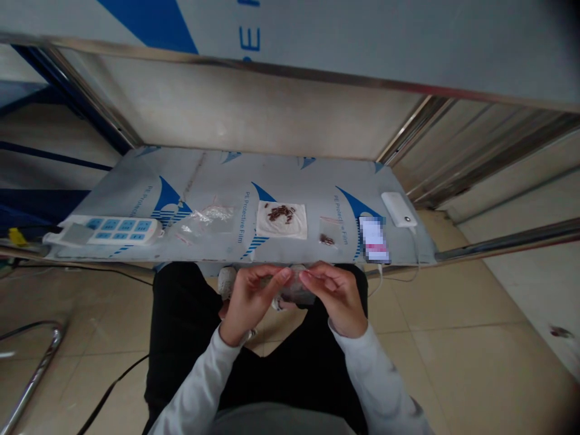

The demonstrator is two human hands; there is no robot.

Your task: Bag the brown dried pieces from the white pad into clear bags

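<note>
Just in front of the shelf's front edge, above my lap, my left hand and my right hand pinch a small clear plastic bag between thumbs and fingers. The bag hangs between the two hands, and I cannot make out anything inside it. Beyond them on the shelf lies a white tissue with a loose heap of small dark brown pieces on it. To its right is a clear zip bag with a few similar brown pieces in its lower part.
Several flat clear bags lie left of the tissue. A power strip sits at the left end. At the right are a phone and a white power bank with cables. An upper shelf overhangs.
</note>
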